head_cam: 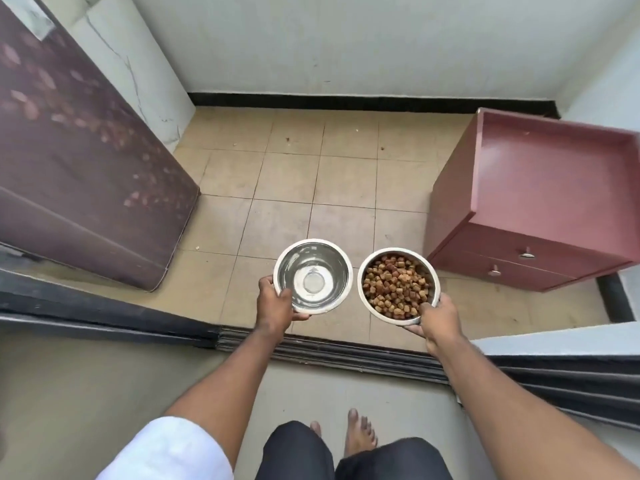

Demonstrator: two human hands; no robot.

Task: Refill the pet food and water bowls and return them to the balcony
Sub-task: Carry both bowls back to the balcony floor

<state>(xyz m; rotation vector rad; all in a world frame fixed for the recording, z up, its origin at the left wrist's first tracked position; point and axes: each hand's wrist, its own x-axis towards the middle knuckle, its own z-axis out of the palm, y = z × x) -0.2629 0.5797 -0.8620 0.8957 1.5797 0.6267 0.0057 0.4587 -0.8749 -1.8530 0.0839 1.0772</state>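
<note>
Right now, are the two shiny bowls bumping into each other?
Apart. The head view shows a strip of tiled floor between the rim of the water bowl and the rim of the food bowl.

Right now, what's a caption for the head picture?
Left hand holds water bowl, right hand food bowl.
</note>
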